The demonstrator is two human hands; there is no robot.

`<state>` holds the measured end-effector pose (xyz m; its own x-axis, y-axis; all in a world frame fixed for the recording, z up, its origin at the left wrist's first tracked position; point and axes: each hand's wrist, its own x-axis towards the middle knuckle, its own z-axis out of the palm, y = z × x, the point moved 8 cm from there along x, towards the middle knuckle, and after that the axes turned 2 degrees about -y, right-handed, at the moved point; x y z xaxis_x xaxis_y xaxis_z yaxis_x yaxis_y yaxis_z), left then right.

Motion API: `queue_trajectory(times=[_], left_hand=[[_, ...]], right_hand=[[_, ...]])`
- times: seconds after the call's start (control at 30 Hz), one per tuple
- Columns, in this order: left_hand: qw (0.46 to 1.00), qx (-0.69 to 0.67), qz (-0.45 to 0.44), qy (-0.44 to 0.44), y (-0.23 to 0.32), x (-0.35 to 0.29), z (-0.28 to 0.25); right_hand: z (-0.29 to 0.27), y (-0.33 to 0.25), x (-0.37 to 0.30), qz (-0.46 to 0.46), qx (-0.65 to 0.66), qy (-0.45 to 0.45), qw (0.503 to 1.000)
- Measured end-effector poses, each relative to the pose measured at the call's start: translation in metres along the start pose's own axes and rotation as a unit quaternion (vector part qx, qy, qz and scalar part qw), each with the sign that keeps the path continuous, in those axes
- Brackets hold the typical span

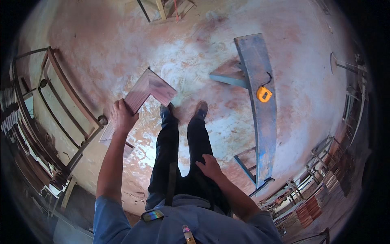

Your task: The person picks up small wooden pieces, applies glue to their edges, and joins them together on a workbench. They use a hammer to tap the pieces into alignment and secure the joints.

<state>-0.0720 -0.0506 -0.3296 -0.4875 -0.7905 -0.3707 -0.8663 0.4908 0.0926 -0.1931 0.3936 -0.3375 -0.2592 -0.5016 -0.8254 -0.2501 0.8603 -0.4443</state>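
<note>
My left hand (pixel 124 116) is closed over the lower left edge of an L-shaped wooden piece (pixel 140 91) with reddish, striped grain. Its corner points away from me, and the shorter arm runs down to the right, close to my left shoe. Paler parts (pixel 109 134) show beyond my wrist; whether they belong to the same piece I cannot tell. My right hand (pixel 209 167) lies on my right thigh, holding nothing, its thumb apart from the fingers.
A long narrow blue bench (pixel 262 134) stands to my right, with a yellow tape measure (pixel 264 94) on it. At the left is a brown frame with long bars (pixel 73 91). Stacked reddish boards (pixel 308 211) lie at the lower right. A wooden stand (pixel 162 9) shows at the far edge.
</note>
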Motion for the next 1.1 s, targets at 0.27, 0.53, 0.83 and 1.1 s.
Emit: queue_trajectory(times=[0.27,0.53,0.83,1.1], left_hand=[[0.998,0.008,0.037,-0.048,0.03,0.06,0.122],[0.991,0.034,0.12,-0.046,0.061,0.147,0.216],[0.979,0.077,0.185,-0.021,0.098,0.238,0.307],[0.959,0.161,0.233,-0.016,0.13,0.294,0.358]], right_hand=[[-0.002,0.016,0.053,-0.027,-0.118,-0.002,0.993],[-0.028,0.012,0.092,-0.006,-0.103,-0.018,0.995],[-0.058,-0.004,0.114,-0.015,-0.096,0.034,0.995],[-0.068,-0.011,0.13,-0.05,-0.105,0.075,0.99]])
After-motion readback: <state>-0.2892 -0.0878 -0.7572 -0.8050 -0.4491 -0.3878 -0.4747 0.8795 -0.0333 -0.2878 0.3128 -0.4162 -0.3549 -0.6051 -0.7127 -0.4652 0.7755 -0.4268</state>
